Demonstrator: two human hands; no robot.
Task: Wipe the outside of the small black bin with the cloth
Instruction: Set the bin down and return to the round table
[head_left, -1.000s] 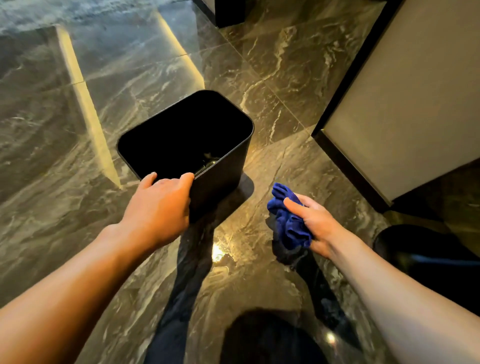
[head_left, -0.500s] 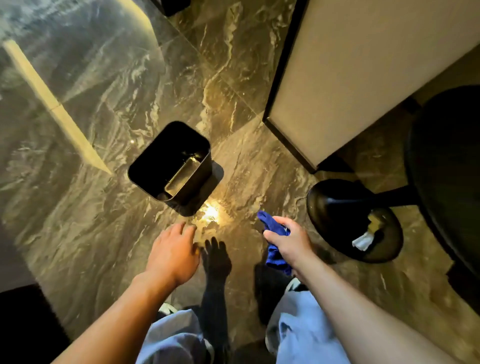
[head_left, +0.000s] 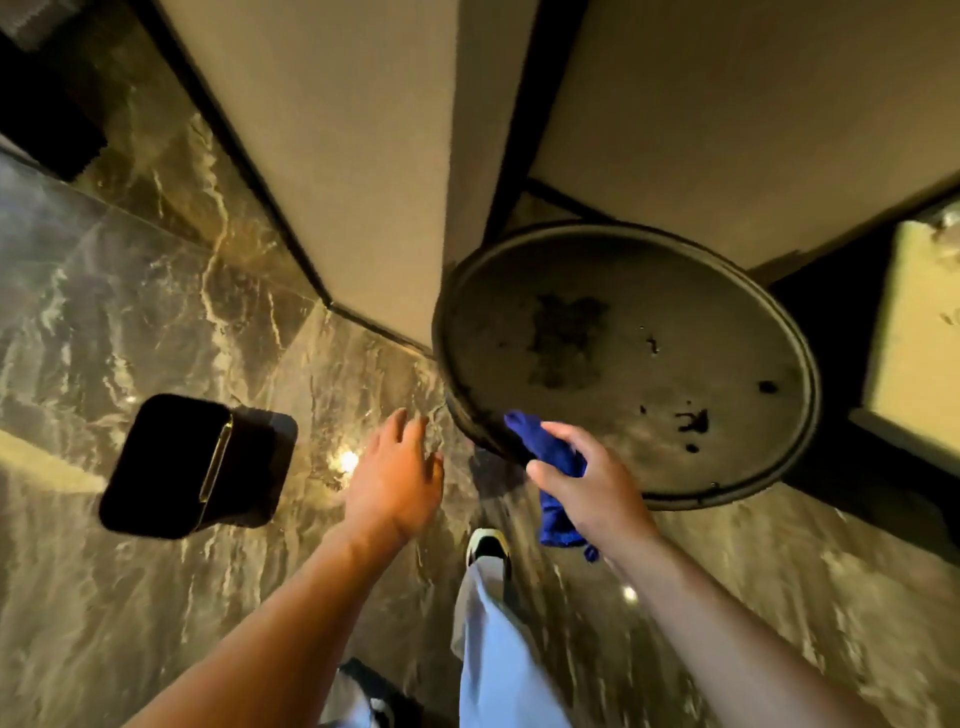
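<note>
The small black bin (head_left: 171, 467) stands upright on the marble floor at the lower left, seen from high above, its opening dark. My left hand (head_left: 395, 478) hangs in the air to the right of the bin, well apart from it, fingers loosely spread and holding nothing. My right hand (head_left: 587, 483) is closed around a crumpled blue cloth (head_left: 550, 467), which sticks out above and below the fist, over the near rim of a round table.
A round dark table top (head_left: 649, 332) with dark stains sits right of centre. Beige panels with black bases (head_left: 337, 156) rise behind it. My legs in pale trousers and a shoe (head_left: 485, 545) are below. Glossy marble floor (head_left: 104, 312) spreads to the left.
My left hand let go of the bin's rim. The view rose and swung right, so the bin now lies far below at left. The cloth stays in my right hand.
</note>
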